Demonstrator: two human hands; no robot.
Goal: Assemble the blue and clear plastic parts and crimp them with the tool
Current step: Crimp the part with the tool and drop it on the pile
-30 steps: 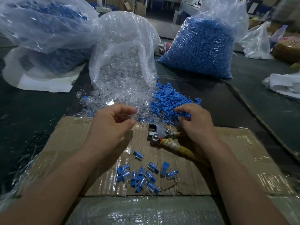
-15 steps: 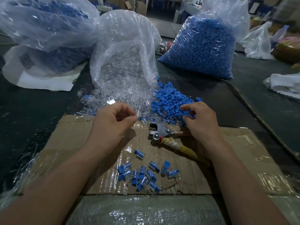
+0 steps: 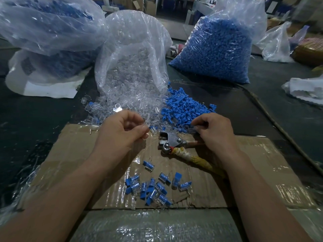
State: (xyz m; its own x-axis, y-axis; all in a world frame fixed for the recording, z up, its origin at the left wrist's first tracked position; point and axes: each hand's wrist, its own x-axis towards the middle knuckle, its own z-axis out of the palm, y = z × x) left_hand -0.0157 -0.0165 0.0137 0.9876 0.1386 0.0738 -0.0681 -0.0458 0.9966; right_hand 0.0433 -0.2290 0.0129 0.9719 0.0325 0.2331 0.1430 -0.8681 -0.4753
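Cardboard (image 3: 70, 154) holds a small near heap of finished pieces (image 3: 150, 189), crimping tool (image 3: 173, 142) idle; left hand (image 3: 120, 135) pinches a clear part (image 3: 149, 131), right hand (image 3: 215, 131) curls over blue parts (image 3: 183, 109), hold unclear.

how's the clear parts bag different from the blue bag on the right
The clear bag holds clear parts, sags half empty and spills them from its mouth. The blue bag holds blue parts, is packed full and sits farther back. Both are see-through plastic.
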